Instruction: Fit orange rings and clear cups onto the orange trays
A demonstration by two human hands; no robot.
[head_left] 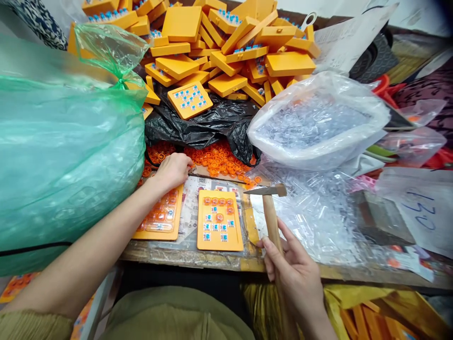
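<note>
My right hand (293, 264) is wrapped round the wooden handle of a hammer (272, 222), its metal head raised over the table's front. At the edge of a heap of small orange plastic caps (219, 160), my left hand (176, 169) has its fingers drawn together; what they hold is hidden. Between the hands lies a flat yellow plastic panel (201, 226) with blue-centred pieces in its face and several orange caps along its top and right. Partly under my left forearm is a second yellow panel (173, 233), mostly covered with orange caps and clear plastic.
Yellow panels (182, 23) are piled at the back, behind a black plastic bag (219, 125). A bulging green bag (71, 156) fills the left. On the right are an open bag of clear pieces (318, 123), loose clear pieces (314, 208) and a grey metal block (382, 217).
</note>
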